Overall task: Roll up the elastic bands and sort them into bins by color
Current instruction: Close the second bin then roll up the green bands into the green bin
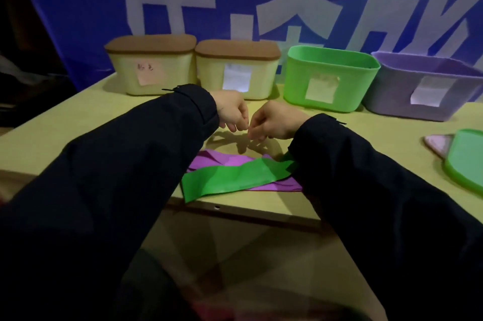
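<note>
Along the table's (78, 122) far edge four bins stand in a row: two lidded cream bins (154, 69) (237, 72) touching, then a green bin (330, 80) and a purple bin (418, 90), both open-topped. A green lid (467, 161) lies near the right edge. The left side is bare surface.

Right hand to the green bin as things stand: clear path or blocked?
Probably clear. The right hand hovers just in front of the green bin, whose top is open, its green lid lying off to the right. Nothing stands between them.
</note>
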Available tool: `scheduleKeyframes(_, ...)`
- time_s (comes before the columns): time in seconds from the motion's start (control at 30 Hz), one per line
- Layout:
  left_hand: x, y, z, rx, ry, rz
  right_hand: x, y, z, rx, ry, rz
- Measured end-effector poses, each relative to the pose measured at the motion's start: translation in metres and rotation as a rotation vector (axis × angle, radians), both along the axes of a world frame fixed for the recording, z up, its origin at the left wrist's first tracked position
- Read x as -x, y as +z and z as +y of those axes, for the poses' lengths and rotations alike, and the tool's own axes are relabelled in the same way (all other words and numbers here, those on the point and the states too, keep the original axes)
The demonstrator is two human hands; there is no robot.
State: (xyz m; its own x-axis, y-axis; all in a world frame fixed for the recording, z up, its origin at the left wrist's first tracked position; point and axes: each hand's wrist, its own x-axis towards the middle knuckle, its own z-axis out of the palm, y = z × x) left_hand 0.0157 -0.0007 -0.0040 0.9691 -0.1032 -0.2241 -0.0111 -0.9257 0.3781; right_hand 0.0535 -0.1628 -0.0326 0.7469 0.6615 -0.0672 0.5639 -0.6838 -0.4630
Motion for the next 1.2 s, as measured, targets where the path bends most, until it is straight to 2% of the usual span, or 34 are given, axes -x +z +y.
scheduleKeyframes(0.27, 0.033, -0.016, 0.022, 0.000, 0.050, -0.046, 0.028, -0.007, 0.021, -0.029, 0.073, 0.008)
scheduleKeyframes(0.43, 0.058, -0.018, 0.034, -0.012, 0.099, -0.068, 0.077, 0.001, 0.029, -0.218, 0.228, 0.023)
scheduleKeyframes(0.53, 0.069, -0.019, 0.039, -0.015, 0.110, -0.076, 0.106, -0.002, 0.037, -0.106, 0.361, 0.062)
scheduleKeyframes(0.6, 0.072, -0.021, 0.043, 0.001, 0.139, -0.082, 0.111, -0.009, 0.042, -0.026, 0.374, -0.007)
scheduleKeyframes(0.77, 0.076, -0.024, 0.051, 0.101, 0.216, -0.180, 0.116, -0.015, 0.043, -0.043, 0.348, -0.101)
scheduleKeyframes(1.03, 0.084, -0.022, 0.049, 0.143, 0.214, -0.237, 0.128, -0.022, 0.043, 0.190, 0.463, -0.440)
scheduleKeyframes(1.13, 0.084, -0.021, 0.047, 0.160, 0.209, -0.251, 0.131, -0.021, 0.034, 0.062, 0.444, -0.507)
scheduleKeyframes(1.2, 0.083, -0.022, 0.047, 0.168, 0.188, -0.286, 0.129, -0.019, 0.026, -0.174, 0.356, -0.449)
